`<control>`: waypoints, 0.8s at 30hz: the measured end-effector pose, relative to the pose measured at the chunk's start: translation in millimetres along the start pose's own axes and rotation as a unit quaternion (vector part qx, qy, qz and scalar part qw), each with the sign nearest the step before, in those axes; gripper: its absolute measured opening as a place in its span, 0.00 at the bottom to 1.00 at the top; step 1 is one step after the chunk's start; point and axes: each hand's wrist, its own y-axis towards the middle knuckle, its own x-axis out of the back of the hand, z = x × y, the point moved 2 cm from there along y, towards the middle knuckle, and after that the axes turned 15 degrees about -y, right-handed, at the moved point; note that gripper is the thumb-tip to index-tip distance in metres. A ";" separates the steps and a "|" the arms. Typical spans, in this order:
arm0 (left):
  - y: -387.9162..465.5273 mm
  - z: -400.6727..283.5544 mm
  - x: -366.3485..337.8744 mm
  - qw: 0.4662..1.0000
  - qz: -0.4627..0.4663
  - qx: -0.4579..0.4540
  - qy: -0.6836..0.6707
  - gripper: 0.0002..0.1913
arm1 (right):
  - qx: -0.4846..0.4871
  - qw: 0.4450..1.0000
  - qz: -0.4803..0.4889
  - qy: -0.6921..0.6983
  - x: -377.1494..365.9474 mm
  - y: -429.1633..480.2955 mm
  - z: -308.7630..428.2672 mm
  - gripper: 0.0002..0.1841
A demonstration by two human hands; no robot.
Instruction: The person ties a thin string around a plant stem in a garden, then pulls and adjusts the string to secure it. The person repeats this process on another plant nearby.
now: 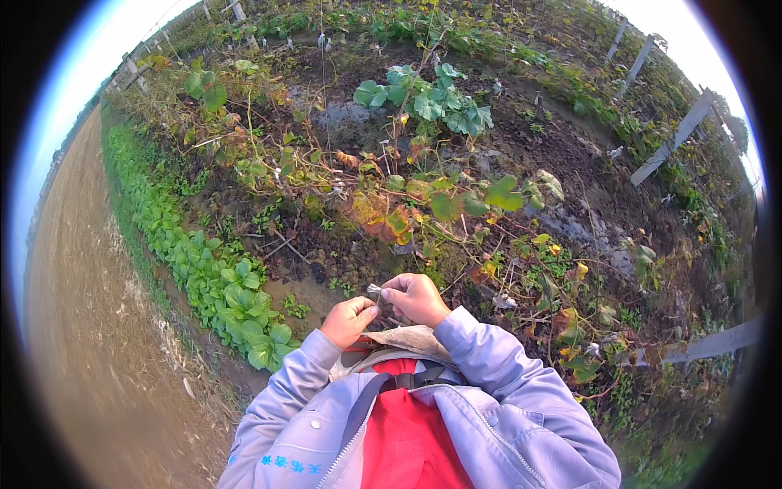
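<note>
In front of my waist, my right hand (416, 298) pinches a small pale tuft (374, 288) between thumb and forefinger. The tuft fans out at its tip and looks like gathered paper or fibre; I cannot tell which. My left hand (350, 320) is just left of it, thumb and fingertips drawn together. A thin strand (378, 301) shows between the two hands, touching the left fingertips. Whether the left fingers grip it is hard to see. Below both hands hangs the open mouth of a beige cloth bag (415, 338), its inside mostly hidden.
Vines with yellowing leaves (382, 217) stretch across a row ahead. A large blue-green leafy plant (427, 101) grows behind them. Leafy green vegetables (238, 299) line the left, beside a bare dirt strip (91, 293). Concrete posts (675, 137) and a thin wire (324, 79) stand among the rows.
</note>
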 end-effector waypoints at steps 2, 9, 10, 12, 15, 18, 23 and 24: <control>-6.2 -7.4 -4.0 0.995 -0.005 -0.058 0.079 0.14 | 0.074 0.985 -0.045 -0.150 -1.1 -0.6 0.4 0.11; 9.6 -3.3 17.4 0.999 0.037 -0.027 0.011 0.13 | 0.107 0.968 0.214 -0.069 1.9 -10.5 1.2 0.10; 11.2 2.2 14.1 0.998 0.044 0.012 -0.034 0.14 | 0.112 0.975 0.190 0.011 3.6 -9.9 3.6 0.10; 4.8 9.0 2.7 0.998 0.030 -0.003 -0.062 0.15 | 0.035 0.989 0.128 0.068 3.5 -7.6 3.0 0.10; -9.2 12.2 -10.1 0.998 0.047 0.024 -0.023 0.14 | 0.049 0.992 -0.035 -0.108 2.3 -7.4 1.1 0.08; -12.3 3.5 -7.0 0.995 0.050 -0.057 0.067 0.13 | 0.237 0.903 -0.023 -0.358 -3.8 -14.2 3.4 0.09; -7.8 0.9 5.7 0.997 0.044 -0.055 0.043 0.11 | 0.116 0.951 0.270 -0.093 0.9 -15.6 0.2 0.09; -6.8 5.9 4.3 0.997 0.043 0.031 -0.050 0.11 | 0.074 0.964 0.251 -0.044 2.3 -13.6 -0.4 0.09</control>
